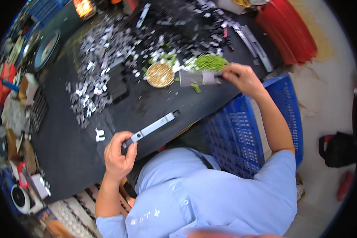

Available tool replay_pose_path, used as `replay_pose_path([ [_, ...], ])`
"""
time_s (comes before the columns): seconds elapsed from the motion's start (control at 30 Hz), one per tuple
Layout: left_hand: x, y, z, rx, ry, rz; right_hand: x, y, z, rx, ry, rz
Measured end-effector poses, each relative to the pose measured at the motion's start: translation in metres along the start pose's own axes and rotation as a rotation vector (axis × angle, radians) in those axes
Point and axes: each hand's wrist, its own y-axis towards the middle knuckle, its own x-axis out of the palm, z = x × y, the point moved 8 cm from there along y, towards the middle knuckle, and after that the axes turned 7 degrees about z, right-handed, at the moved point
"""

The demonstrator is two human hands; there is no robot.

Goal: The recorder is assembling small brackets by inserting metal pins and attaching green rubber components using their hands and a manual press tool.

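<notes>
My left hand (121,155) is closed around the near end of a long, narrow silver metal bar (154,127) with a round dark hole and black end pieces. The bar is tilted, its far end pointing up and right over the black table. Farther off, the fingers of my right hand (242,77) are pinched together at the right end of a pale, see-through rectangular piece (192,78). What they grip there is blurred. Just behind this piece lies a heap of small green strips (210,62). To its left is a round dish of small gold-coloured pins (160,75).
Many small silver and black pieces (103,43) cover the back and left of the black table (67,158). A blue perforated crate (234,135) stands against the right edge. Red stacked trays (287,31) are at the far right, near two long metal bars (254,45).
</notes>
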Motion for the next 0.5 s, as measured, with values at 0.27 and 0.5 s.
replay_pose_path([
  [0.27, -0.018, -0.016, -0.010, -0.087, -0.046, 0.030, 0.069, -0.019, -0.058, -0.184, 0.120, -0.232],
  [0.5, -0.029, -0.016, -0.014, -0.115, 0.001, -0.143, 0.114, -0.031, -0.072, -0.087, 0.194, -0.426],
])
